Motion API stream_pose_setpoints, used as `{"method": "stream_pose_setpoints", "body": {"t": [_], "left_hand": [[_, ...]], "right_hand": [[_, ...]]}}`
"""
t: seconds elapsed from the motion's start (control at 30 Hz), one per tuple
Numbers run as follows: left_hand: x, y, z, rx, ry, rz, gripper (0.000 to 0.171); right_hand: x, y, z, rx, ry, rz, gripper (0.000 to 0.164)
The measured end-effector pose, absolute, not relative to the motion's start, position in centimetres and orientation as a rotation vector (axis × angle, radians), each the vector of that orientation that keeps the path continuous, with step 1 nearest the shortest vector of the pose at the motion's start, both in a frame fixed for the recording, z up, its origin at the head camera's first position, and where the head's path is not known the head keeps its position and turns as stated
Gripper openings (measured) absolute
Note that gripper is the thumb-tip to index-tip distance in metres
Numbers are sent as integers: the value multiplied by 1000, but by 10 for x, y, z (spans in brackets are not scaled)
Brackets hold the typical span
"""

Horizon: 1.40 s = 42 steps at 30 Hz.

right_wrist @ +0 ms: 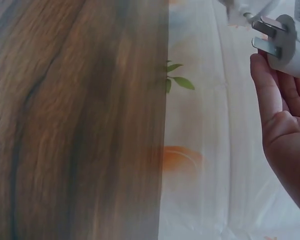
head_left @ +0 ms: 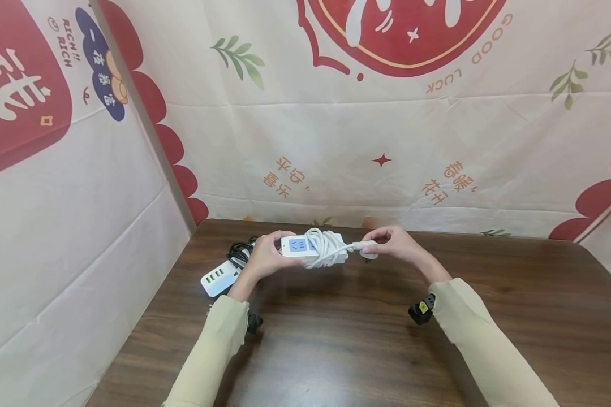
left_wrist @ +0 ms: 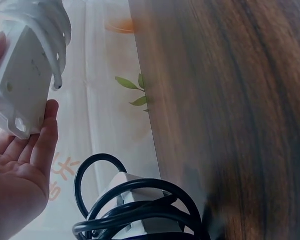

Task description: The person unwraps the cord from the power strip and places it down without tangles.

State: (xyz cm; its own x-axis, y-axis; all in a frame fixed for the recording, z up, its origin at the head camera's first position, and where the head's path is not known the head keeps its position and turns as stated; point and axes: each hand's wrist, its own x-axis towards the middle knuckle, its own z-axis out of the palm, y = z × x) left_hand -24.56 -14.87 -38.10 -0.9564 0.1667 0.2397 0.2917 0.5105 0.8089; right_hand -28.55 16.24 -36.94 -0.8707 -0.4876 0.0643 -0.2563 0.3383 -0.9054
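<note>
A white power strip (head_left: 297, 245) with blue socket faces is held up over the table by my left hand (head_left: 266, 257), which grips its left end. Its white cord (head_left: 326, 249) is wound in several loops round the strip's right part. My right hand (head_left: 394, 244) pinches the white plug (head_left: 368, 249) at the cord's end, off to the right of the strip. In the right wrist view the metal prongs (right_wrist: 267, 37) of the plug stick out past the fingers. The left wrist view shows the strip's plain underside (left_wrist: 27, 75) above the fingers.
Behind my left hand lies a second white strip (head_left: 220, 278) with USB ports, a coiled black cord (head_left: 240, 252) at its far end. The brown wooden table (head_left: 336, 339) ends at a printed cloth backdrop (head_left: 361, 130). Small black cameras (head_left: 421, 311) sit on both wrists.
</note>
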Motion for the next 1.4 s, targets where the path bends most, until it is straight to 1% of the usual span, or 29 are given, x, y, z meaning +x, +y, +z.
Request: {"method": "stream_pose_setpoints", "body": {"t": [0.23, 0.67, 0.87, 1.07, 1.23, 1.4], "left_hand": [[-245, -153, -378, -322, -2572, -1472, 57], [-244, -156, -377, -295, -2566, -1549, 58], [-244, -154, -376, -297, -2565, -1551, 58], [-244, -154, -377, -306, -2563, -1571, 59], [-244, -153, -378, -313, -2560, -1574, 59], [-244, -153, -379, -311, -2545, -1582, 58]], "right_hand": [[-286, 174, -382, -658, 2419, -1454, 34], [-289, 205, -404, -582, 2470, -1330, 38], [-289, 222, -407, -535, 2479, -1269, 41], [-288, 238, -410, -530, 2481, -1223, 39], [-287, 241, -411, -526, 2457, -1221, 39], [-288, 234, -409, -537, 2431, -1206, 41]]}}
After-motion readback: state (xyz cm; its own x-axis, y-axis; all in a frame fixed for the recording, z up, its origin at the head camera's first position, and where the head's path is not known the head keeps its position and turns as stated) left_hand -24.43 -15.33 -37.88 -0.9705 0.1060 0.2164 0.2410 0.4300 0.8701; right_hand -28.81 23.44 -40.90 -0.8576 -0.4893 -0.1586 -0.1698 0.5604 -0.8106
